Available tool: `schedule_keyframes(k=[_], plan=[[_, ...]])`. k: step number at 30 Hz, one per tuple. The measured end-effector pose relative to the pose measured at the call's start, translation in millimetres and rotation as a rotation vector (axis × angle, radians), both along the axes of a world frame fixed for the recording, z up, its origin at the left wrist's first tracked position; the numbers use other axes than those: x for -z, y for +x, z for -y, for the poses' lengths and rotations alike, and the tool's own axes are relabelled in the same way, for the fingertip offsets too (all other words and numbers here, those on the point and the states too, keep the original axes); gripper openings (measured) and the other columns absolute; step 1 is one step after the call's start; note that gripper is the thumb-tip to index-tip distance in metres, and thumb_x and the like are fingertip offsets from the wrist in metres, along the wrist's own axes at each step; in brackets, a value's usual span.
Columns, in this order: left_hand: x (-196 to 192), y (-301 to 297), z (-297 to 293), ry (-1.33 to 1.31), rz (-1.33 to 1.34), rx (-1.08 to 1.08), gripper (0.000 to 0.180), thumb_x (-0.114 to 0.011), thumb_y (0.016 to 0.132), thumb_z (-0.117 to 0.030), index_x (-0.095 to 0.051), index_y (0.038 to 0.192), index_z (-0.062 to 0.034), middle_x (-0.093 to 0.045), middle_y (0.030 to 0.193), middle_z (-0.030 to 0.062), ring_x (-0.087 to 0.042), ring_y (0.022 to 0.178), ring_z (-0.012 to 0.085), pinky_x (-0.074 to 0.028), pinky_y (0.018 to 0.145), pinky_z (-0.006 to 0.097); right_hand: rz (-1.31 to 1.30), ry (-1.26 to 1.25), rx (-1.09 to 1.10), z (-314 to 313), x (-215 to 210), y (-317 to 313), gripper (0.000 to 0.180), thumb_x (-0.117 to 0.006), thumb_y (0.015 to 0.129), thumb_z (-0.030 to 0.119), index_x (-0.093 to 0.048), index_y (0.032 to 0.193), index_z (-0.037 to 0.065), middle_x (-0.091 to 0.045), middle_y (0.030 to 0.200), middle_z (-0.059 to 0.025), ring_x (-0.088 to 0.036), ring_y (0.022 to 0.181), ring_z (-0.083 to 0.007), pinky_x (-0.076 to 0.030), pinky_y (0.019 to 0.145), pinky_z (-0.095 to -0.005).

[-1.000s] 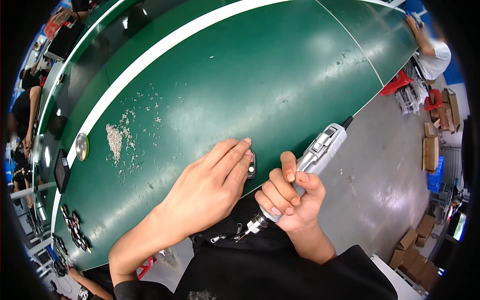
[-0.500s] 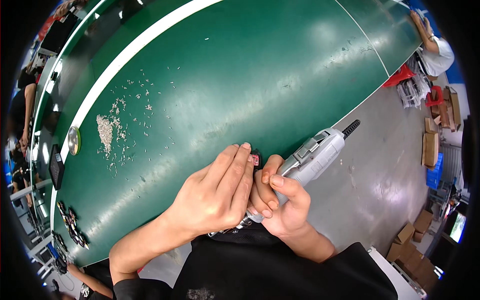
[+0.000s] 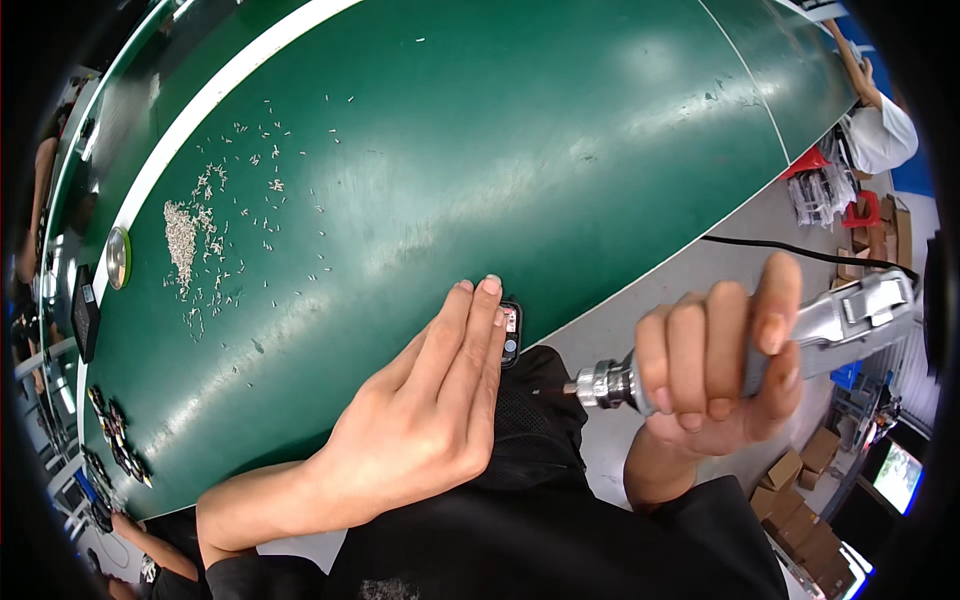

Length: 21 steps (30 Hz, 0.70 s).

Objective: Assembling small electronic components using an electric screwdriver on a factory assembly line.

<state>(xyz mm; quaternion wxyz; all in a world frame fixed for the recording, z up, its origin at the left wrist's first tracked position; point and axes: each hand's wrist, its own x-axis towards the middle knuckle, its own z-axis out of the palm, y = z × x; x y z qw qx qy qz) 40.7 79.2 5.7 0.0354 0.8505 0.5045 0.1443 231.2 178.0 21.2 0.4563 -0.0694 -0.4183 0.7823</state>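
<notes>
My left hand (image 3: 425, 415) lies flat on the near edge of the green table (image 3: 480, 150), its fingertips resting on a small dark part (image 3: 510, 333) with a bit of red and blue on it. My right hand (image 3: 715, 375) is raised off the table to the right and grips a silver electric screwdriver (image 3: 790, 340). The tool's chuck and thin bit (image 3: 585, 385) point left toward the part, a short way from it. A black cable (image 3: 800, 252) runs off from the tool's rear.
Many small loose screws (image 3: 185, 235) are scattered and piled at the table's left. A round metal tin (image 3: 118, 258) and a dark device (image 3: 84, 310) sit at the left edge, with several dark parts (image 3: 115, 440) below. Another person (image 3: 880, 125) works at the far right. Cardboard boxes (image 3: 800, 490) stand on the floor.
My right hand has lifted the screwdriver up and to the right, away from the part. My left hand stays on the part.
</notes>
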Motion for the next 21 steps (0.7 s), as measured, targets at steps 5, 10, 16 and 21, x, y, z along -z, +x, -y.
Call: schedule_keyframes(k=[5,10,16,21], plan=[[5.4,-1.3,-1.2,0.107,-0.14,0.038,0.035,-0.061,0.068,-0.003,-0.066,0.098,0.0148,-0.062,0.11,0.0291,-0.061,0.103,0.0356,-0.054,0.087,0.035,0.079,0.146,0.005,-20.0,-8.3,-10.8,0.017,-0.049,0.099,0.026,-0.043,0.094,0.011,-0.043,0.059,0.0013,-0.044,0.046,-0.0089,-0.043,0.054,-0.0278],[6.8,0.5,0.0,0.069,-0.053,0.007,0.037,-0.061,0.063,0.001,-0.063,0.096,0.0181,-0.06,0.112,0.0302,-0.062,0.103,0.038,-0.055,0.085,0.038,0.12,0.187,-0.019,-25.6,5.6,-24.0,0.018,-0.046,0.1,0.029,-0.044,0.096,0.011,-0.041,0.058,0.0022,-0.042,0.047,-0.0091,-0.042,0.056,-0.0276],[9.1,-0.9,-2.3,0.09,-0.027,0.001,0.033,-0.062,0.064,0.001,-0.065,0.093,0.0161,-0.062,0.109,0.0277,-0.063,0.101,0.0359,-0.056,0.083,0.037,0.117,0.157,-0.039,-26.9,13.5,-26.7,0.017,-0.046,0.099,0.027,-0.044,0.096,0.011,-0.04,0.057,0.003,-0.042,0.047,-0.0082,-0.041,0.054,-0.027],[11.8,-1.5,-1.5,0.094,0.01,-0.016,0.03,-0.064,0.065,0.0,-0.066,0.091,0.0147,-0.062,0.108,0.0269,-0.063,0.1,0.0353,-0.056,0.082,0.037,0.12,0.137,-0.04,-24.4,11.2,-28.3,0.018,-0.047,0.099,0.028,-0.044,0.095,0.011,-0.041,0.056,0.0037,-0.041,0.046,-0.0075,-0.041,0.053,-0.0265]])
